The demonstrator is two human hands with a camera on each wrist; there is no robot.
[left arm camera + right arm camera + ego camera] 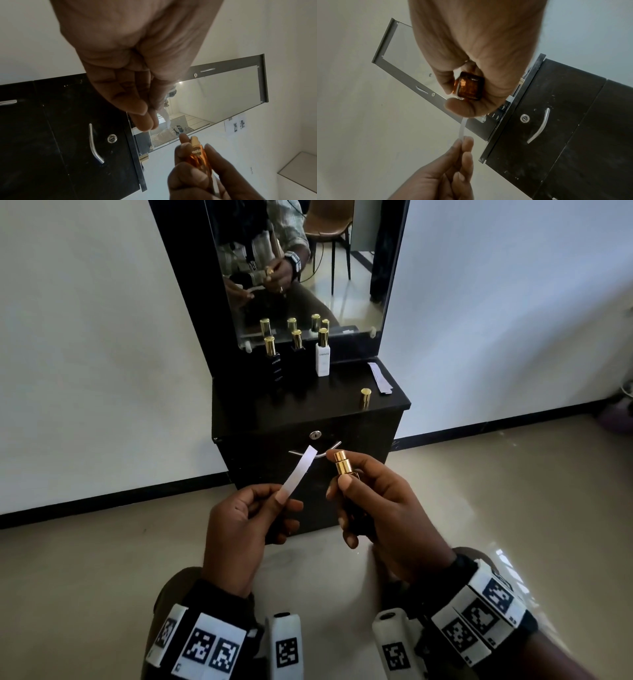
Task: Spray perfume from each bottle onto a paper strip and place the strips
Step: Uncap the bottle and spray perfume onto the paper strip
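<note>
My left hand [253, 518] pinches the lower end of a white paper strip [299, 470], which slants up to the right toward the sprayer. My right hand [373, 508] grips an amber perfume bottle [469, 86] with its gold spray nozzle [342, 462] uncapped and close to the strip's tip. The right wrist view shows the bottle's square base in my curled fingers and the paper strip [462, 129] below it. In the left wrist view the perfume bottle [199, 154] sits low in the frame. Its gold cap [365, 398] stands on the cabinet top.
A black cabinet [308, 412] with a mirror stands against the white wall. On it are two black bottles [272, 361] [297, 350] and a white bottle [323, 357], all gold-capped, and spare paper strips [379, 378] at the right. The drawer has a lock [315, 435] and handle.
</note>
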